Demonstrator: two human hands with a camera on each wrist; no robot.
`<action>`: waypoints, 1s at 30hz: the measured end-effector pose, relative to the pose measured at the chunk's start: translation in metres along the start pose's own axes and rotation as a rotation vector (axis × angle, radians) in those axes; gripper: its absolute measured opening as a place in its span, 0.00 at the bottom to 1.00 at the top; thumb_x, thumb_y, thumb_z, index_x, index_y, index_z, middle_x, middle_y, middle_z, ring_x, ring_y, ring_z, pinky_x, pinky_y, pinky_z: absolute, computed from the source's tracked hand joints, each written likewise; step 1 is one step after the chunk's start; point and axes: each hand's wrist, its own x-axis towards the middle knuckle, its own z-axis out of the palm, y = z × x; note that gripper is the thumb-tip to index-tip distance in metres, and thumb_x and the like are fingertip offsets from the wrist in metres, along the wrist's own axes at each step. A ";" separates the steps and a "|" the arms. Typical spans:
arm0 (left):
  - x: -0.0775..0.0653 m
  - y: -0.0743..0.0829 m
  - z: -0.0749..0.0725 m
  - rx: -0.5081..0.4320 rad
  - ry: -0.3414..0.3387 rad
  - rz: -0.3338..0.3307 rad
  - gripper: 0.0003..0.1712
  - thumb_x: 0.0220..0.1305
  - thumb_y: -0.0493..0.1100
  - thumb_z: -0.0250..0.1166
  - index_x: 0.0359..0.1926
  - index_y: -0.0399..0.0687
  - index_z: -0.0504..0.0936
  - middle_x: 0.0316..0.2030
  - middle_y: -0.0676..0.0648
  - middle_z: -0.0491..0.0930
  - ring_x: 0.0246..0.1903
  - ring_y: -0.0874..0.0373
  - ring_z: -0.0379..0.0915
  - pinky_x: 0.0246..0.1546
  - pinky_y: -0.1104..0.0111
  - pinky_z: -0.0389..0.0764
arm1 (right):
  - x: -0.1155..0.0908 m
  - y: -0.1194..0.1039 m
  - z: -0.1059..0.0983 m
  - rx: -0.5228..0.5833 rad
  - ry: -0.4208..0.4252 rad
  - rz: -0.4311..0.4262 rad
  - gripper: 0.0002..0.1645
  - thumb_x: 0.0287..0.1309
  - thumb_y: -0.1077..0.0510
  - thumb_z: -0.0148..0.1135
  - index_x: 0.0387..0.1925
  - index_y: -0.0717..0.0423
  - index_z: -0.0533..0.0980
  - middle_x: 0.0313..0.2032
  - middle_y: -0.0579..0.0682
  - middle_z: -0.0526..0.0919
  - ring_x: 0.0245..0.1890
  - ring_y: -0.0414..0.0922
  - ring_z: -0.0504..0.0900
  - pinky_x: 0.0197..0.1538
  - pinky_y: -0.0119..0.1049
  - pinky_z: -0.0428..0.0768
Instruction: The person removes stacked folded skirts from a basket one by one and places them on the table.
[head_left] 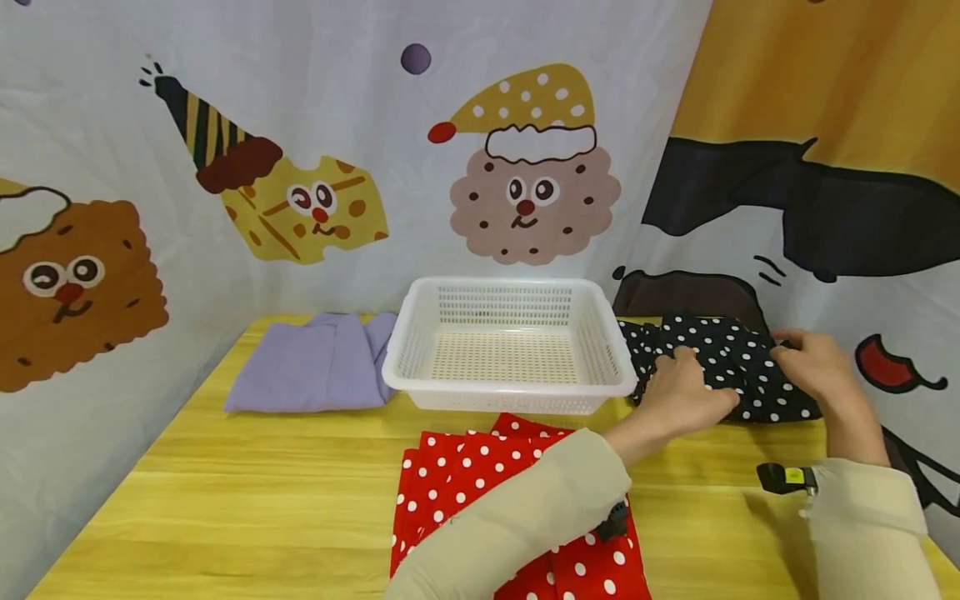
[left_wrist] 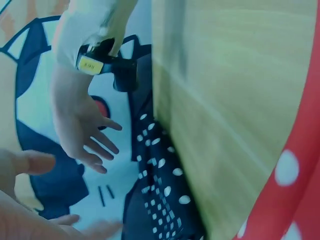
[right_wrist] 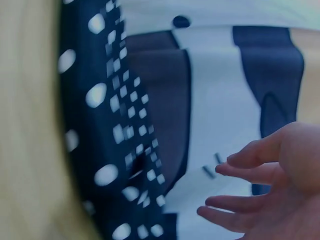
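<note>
A black cloth with white dots (head_left: pixel 720 358) lies folded at the back right of the table. My left hand (head_left: pixel 678 396) is over its left part, fingers extended, holding nothing that I can see. By the cloth's right end is my right hand (head_left: pixel 817 362). The right wrist view shows the loosely bent fingers of that hand (right_wrist: pixel 260 185) apart from the dotted cloth (right_wrist: pixel 115 125), with nothing between them. Seen from the left wrist, the right hand (left_wrist: pixel 82 127) has its fingers spread, also off the cloth.
A white plastic basket (head_left: pixel 510 400) stands at the back middle of the wooden table (head_left: pixel 247 500). Left of it lies a folded lavender cloth (head_left: pixel 300 371). Red cloth with white dots (head_left: pixel 472 467) lies in front, partly under my left forearm. A printed curtain (head_left: pixel 337 108) hangs behind.
</note>
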 end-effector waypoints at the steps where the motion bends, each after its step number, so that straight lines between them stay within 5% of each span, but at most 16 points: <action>1: -0.001 0.001 -0.005 -0.051 0.024 0.038 0.38 0.62 0.56 0.69 0.71 0.59 0.69 0.63 0.52 0.74 0.59 0.60 0.74 0.58 0.65 0.78 | -0.002 -0.005 -0.002 0.016 0.024 0.006 0.34 0.72 0.57 0.41 0.71 0.76 0.61 0.66 0.85 0.61 0.62 0.79 0.64 0.58 0.74 0.68; 6: -0.006 -0.002 -0.039 -0.257 0.113 0.175 0.24 0.65 0.47 0.68 0.62 0.61 0.76 0.44 0.60 0.82 0.40 0.70 0.76 0.40 0.75 0.77 | -0.013 -0.031 -0.010 0.091 0.117 0.011 0.34 0.76 0.51 0.41 0.74 0.68 0.64 0.69 0.80 0.63 0.66 0.76 0.64 0.57 0.72 0.69; 9: -0.011 -0.009 -0.066 -0.357 0.151 0.183 0.19 0.65 0.43 0.69 0.55 0.60 0.78 0.39 0.60 0.82 0.34 0.71 0.76 0.37 0.76 0.77 | -0.017 -0.043 -0.011 0.120 0.169 -0.036 0.33 0.76 0.50 0.42 0.73 0.64 0.67 0.68 0.77 0.69 0.64 0.73 0.67 0.49 0.58 0.73; 13: -0.016 -0.025 -0.108 -0.449 0.194 0.181 0.13 0.66 0.41 0.67 0.50 0.53 0.77 0.41 0.54 0.82 0.35 0.68 0.79 0.41 0.75 0.80 | -0.022 -0.058 -0.009 0.158 0.229 -0.114 0.31 0.77 0.48 0.43 0.72 0.60 0.70 0.65 0.73 0.75 0.64 0.69 0.69 0.40 0.40 0.65; 16: -0.020 -0.046 -0.140 -0.522 0.186 0.206 0.10 0.71 0.41 0.64 0.50 0.45 0.77 0.45 0.46 0.80 0.37 0.60 0.84 0.44 0.72 0.86 | -0.026 -0.070 -0.008 0.168 0.252 -0.162 0.30 0.78 0.48 0.45 0.69 0.60 0.73 0.64 0.72 0.76 0.66 0.70 0.69 0.42 0.42 0.68; 20: -0.029 -0.075 -0.177 -0.619 0.194 0.219 0.07 0.75 0.38 0.61 0.48 0.37 0.77 0.44 0.41 0.78 0.36 0.53 0.86 0.44 0.66 0.89 | -0.028 -0.081 -0.002 0.125 0.259 -0.237 0.26 0.77 0.51 0.47 0.65 0.61 0.76 0.62 0.71 0.76 0.57 0.64 0.73 0.41 0.43 0.69; 24: -0.039 -0.105 -0.210 -0.637 0.268 0.244 0.07 0.76 0.37 0.58 0.46 0.36 0.77 0.44 0.38 0.78 0.35 0.55 0.85 0.45 0.63 0.89 | -0.028 -0.089 0.004 0.090 0.260 -0.312 0.23 0.76 0.54 0.50 0.62 0.61 0.79 0.59 0.68 0.78 0.49 0.61 0.79 0.39 0.34 0.69; 30: -0.048 -0.159 -0.260 -0.591 0.420 0.230 0.10 0.78 0.42 0.56 0.45 0.38 0.77 0.39 0.47 0.81 0.33 0.58 0.85 0.42 0.67 0.89 | -0.031 -0.095 0.009 0.096 0.226 -0.344 0.22 0.75 0.54 0.54 0.61 0.61 0.79 0.60 0.67 0.78 0.54 0.64 0.79 0.45 0.36 0.72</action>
